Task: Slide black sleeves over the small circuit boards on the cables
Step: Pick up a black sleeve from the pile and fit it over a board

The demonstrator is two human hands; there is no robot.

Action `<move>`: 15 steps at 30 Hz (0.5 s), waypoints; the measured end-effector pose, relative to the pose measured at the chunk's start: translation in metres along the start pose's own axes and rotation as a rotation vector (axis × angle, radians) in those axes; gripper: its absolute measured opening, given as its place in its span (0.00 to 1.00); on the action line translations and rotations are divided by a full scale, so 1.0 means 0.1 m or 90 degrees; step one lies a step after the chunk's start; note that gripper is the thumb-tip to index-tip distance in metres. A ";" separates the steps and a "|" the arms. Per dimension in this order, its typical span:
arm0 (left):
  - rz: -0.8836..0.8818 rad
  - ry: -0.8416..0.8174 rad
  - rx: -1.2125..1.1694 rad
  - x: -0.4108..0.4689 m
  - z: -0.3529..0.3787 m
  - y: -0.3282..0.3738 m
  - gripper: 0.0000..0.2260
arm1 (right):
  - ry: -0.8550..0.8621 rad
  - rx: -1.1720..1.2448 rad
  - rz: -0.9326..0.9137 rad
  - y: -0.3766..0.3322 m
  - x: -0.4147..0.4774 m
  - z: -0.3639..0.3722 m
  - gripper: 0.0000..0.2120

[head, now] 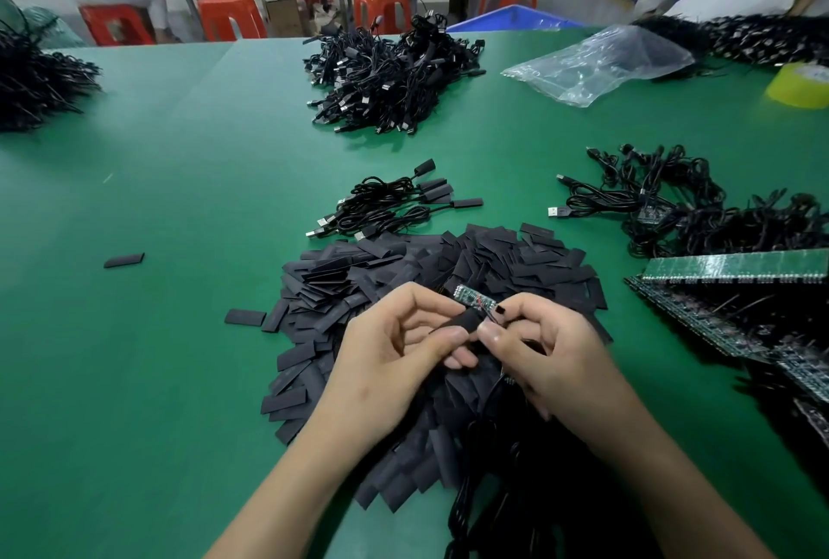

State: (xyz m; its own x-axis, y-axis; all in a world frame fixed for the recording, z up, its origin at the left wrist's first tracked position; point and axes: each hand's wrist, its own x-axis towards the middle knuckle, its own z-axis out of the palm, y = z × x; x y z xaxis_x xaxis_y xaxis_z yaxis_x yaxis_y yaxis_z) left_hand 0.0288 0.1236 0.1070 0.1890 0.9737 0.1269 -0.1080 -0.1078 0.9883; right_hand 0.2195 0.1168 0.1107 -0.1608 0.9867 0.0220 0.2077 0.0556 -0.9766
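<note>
Over a big heap of flat black sleeves point(448, 262) my two hands meet. My left hand point(394, 347) pinches one black sleeve point(464, 321) between thumb and fingers. My right hand point(545, 345) pinches the cable where it joins a small green circuit board point(473, 296), which sticks out up and to the left, bare. The sleeve's mouth sits at the board's wired end. The cable point(484, 460) hangs down toward me over the heap.
A small bundle of sleeved cables point(394, 204) lies beyond the heap. Bare cables point(682, 208) and green board panels point(735, 289) are at the right. A large cable pile point(386, 74), a plastic bag point(601, 60) and yellow tape point(800, 85) lie farther back. A loose sleeve point(124, 260) lies left.
</note>
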 end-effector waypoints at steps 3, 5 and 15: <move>0.007 0.010 0.022 -0.01 0.00 -0.01 0.06 | -0.027 0.017 0.007 0.00 -0.01 0.01 0.09; 0.035 0.024 0.109 -0.02 -0.01 -0.02 0.05 | -0.018 0.044 0.008 -0.01 -0.01 0.02 0.09; 0.067 0.077 0.133 -0.03 0.01 0.00 0.07 | -0.041 0.043 -0.008 0.00 0.00 0.00 0.07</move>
State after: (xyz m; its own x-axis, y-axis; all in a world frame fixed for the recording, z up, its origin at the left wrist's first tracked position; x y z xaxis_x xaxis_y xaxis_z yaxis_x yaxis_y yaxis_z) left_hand 0.0295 0.1201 0.1069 0.0681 0.9703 0.2320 0.0851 -0.2373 0.9677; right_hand 0.2192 0.1164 0.1108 -0.2247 0.9742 0.0231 0.1398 0.0557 -0.9886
